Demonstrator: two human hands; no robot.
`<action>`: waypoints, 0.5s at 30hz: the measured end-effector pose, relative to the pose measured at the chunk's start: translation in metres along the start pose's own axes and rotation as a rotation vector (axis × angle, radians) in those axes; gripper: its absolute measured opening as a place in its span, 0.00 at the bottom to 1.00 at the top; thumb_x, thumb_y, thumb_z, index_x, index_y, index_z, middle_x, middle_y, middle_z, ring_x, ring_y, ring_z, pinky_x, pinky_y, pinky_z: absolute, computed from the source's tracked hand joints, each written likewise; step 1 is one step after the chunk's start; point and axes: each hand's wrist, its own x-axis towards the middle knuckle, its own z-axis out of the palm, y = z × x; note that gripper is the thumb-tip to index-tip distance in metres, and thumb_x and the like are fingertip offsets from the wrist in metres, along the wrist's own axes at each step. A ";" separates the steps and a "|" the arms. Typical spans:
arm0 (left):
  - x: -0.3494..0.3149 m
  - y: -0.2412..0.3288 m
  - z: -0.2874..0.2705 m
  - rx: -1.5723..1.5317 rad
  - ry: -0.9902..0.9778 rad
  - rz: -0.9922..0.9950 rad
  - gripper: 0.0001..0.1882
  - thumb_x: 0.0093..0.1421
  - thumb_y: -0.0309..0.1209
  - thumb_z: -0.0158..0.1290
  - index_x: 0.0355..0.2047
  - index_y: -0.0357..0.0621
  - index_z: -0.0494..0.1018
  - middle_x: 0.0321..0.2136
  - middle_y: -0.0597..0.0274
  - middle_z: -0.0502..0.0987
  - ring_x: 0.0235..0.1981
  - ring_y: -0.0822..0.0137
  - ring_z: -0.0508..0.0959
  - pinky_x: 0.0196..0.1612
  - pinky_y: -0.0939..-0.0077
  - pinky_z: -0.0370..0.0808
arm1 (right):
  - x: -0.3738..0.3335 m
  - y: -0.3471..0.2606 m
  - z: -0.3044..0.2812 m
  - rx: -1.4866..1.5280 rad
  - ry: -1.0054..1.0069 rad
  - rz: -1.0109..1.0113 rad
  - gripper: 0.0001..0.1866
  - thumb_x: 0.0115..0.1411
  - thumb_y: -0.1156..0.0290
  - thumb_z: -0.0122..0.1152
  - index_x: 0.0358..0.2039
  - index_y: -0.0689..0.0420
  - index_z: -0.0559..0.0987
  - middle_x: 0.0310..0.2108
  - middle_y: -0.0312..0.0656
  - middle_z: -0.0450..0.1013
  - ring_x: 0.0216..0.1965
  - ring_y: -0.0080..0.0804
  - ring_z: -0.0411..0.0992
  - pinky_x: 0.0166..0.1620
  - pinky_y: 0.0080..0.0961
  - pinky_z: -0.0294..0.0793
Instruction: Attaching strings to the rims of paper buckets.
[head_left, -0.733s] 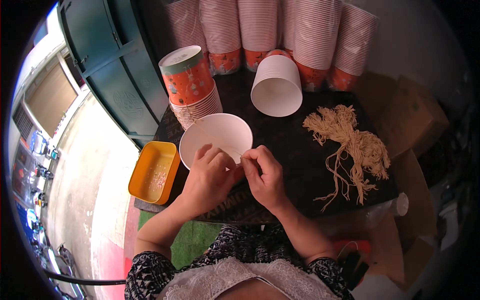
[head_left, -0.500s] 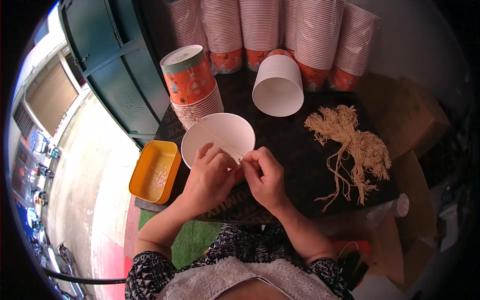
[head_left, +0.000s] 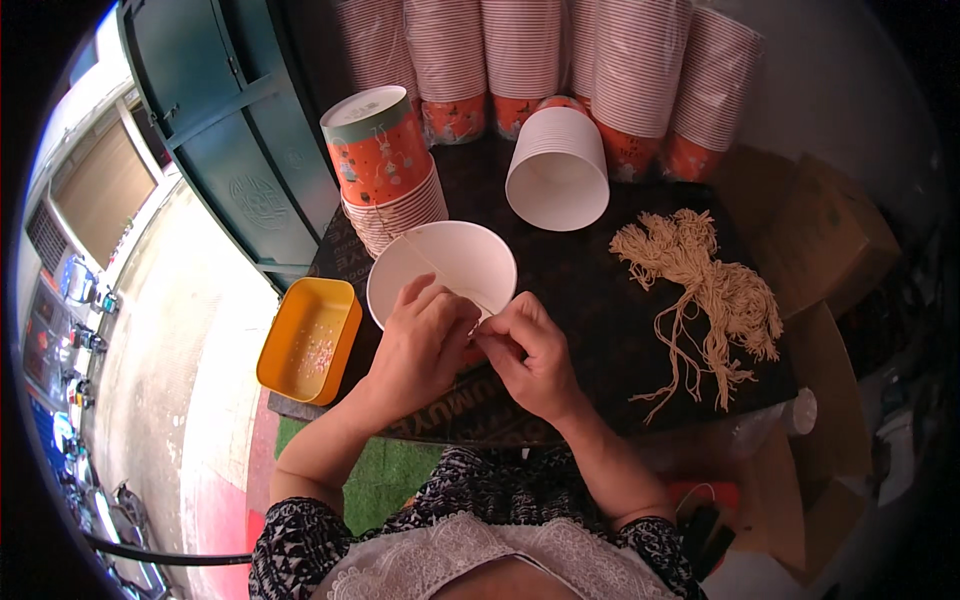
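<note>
My left hand (head_left: pixel 420 345) and my right hand (head_left: pixel 530 355) meet at the near rim of a white-lined paper bucket (head_left: pixel 410 270), fingertips pinched together. Between them they hold a thin pale string (head_left: pixel 428 258), which crosses over the bucket's mouth from the far left rim. Something tiny may sit at the fingertips, too small to make out. To the left, a yellow plastic tray (head_left: pixel 274 350) holds small pale and pinkish bits. A bundle of beige strings (head_left: pixel 725 300) lies at the right of the dark table.
Behind the bucket stands an upside-down stack of orange paper buckets (head_left: pixel 378 165). Another nested stack (head_left: pixel 555 175) lies with its white mouth toward me. Plastic-wrapped bucket stacks (head_left: pixel 530 60) line the back. A green door (head_left: pixel 235 150) is at left, cardboard boxes (head_left: pixel 830 230) at right.
My fingertips have drawn closer together on the string and shifted slightly. The bucket sits a little farther right and away from me in the view.
</note>
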 end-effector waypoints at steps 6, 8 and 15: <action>-0.005 -0.001 0.003 -0.109 0.007 -0.114 0.09 0.53 0.20 0.56 0.34 0.42 0.70 0.28 0.59 0.76 0.33 0.56 0.79 0.61 0.45 0.62 | -0.004 0.006 0.004 0.185 0.071 0.102 0.01 0.61 0.80 0.59 0.34 0.63 0.76 0.32 0.36 0.66 0.30 0.21 0.67 0.32 0.17 0.68; -0.005 0.000 -0.002 -0.030 -0.066 -0.074 0.10 0.52 0.20 0.57 0.34 0.44 0.70 0.29 0.61 0.77 0.34 0.58 0.79 0.64 0.42 0.56 | -0.004 0.005 0.005 0.231 0.098 0.131 0.01 0.61 0.79 0.60 0.34 0.62 0.77 0.31 0.35 0.66 0.30 0.20 0.67 0.31 0.17 0.68; -0.004 0.007 0.000 -0.025 -0.004 -0.001 0.11 0.51 0.19 0.57 0.33 0.44 0.70 0.28 0.63 0.76 0.33 0.60 0.79 0.66 0.38 0.50 | -0.003 0.002 0.005 0.211 0.108 0.154 0.01 0.62 0.79 0.59 0.33 0.62 0.77 0.30 0.35 0.66 0.30 0.20 0.67 0.31 0.17 0.68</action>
